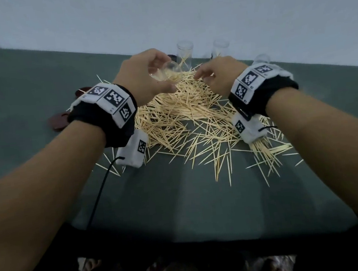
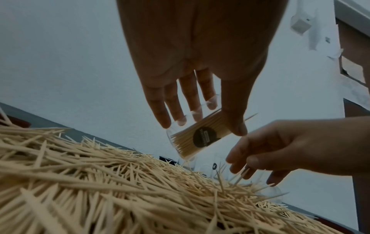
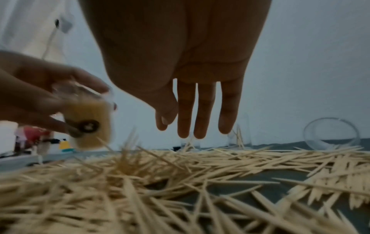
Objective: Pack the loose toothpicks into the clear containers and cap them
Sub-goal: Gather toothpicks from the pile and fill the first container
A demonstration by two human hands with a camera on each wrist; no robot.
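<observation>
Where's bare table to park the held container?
Bare green table lies near you, below the toothpick pile, and far left beyond the dark lids. Crowded: the pile and the back edge with the standing containers.

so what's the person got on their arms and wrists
Both forearms are bare, no sleeves. Each wrist carries a black band topped with white blocks printed with black square-code markers. A white padded camera unit hangs under each wrist; a black cable trails from the left one.
</observation>
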